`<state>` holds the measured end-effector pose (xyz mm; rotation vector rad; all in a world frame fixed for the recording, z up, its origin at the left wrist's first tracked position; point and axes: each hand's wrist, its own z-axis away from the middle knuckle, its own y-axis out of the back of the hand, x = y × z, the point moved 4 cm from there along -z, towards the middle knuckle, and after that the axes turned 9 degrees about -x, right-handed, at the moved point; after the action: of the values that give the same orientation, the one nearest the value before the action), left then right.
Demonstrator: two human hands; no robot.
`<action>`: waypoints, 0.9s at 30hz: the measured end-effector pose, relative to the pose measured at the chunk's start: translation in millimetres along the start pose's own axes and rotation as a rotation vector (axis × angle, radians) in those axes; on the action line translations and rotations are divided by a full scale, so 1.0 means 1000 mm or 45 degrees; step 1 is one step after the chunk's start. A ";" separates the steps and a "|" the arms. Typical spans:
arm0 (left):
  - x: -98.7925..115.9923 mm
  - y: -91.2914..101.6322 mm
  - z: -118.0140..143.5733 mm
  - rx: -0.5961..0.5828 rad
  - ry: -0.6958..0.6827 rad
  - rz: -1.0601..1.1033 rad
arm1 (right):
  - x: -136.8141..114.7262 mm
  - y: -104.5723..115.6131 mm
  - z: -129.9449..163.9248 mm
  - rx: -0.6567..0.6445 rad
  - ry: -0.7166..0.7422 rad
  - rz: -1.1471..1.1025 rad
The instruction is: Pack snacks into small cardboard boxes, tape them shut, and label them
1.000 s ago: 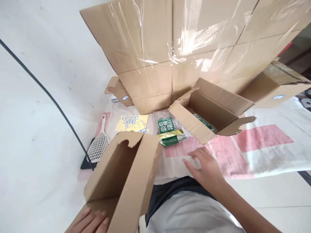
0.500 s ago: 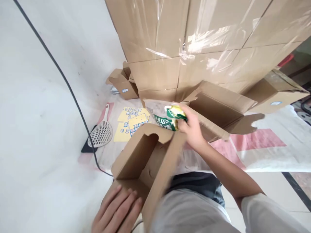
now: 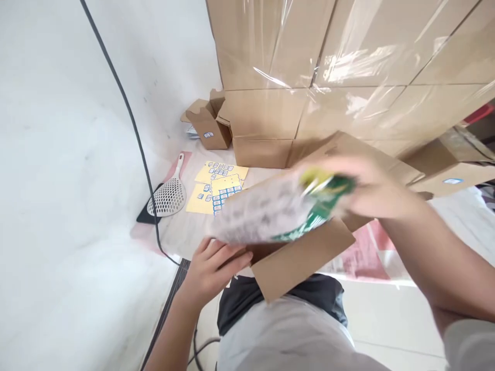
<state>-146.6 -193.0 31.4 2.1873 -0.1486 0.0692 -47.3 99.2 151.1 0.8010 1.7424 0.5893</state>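
My right hand [image 3: 377, 188] is closed on one end of a plastic packet [image 3: 266, 211], blurred by motion, greyish-white with a green and yellow printed end. The packet lies tilted above an open cardboard box [image 3: 305, 260] and covers most of its opening. At the box's left side, my left hand [image 3: 216, 268] grips the edge with its fingers just under the packet's left end. The inside of the box is mostly hidden.
Wrapped cartons [image 3: 266, 111] are stacked behind. Yellow sheets with stickers [image 3: 220, 172] and a white slotted scoop [image 3: 170, 196] lie at left, by a hanging black cable [image 3: 131, 113]. A small open box [image 3: 212, 131] stands behind them, another box [image 3: 460, 178] at right.
My right hand has lifted the packet up and over the box. My left hand has shifted forward along the box, which has turned and moved away from me.
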 end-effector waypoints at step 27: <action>-0.199 -0.078 -0.007 -0.987 0.683 0.088 | -0.017 -0.123 0.065 -0.333 0.361 0.857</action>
<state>-333.5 -126.0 -48.5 1.3322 0.0528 0.5393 -10.0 6.5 53.4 1.1589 1.5748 1.4076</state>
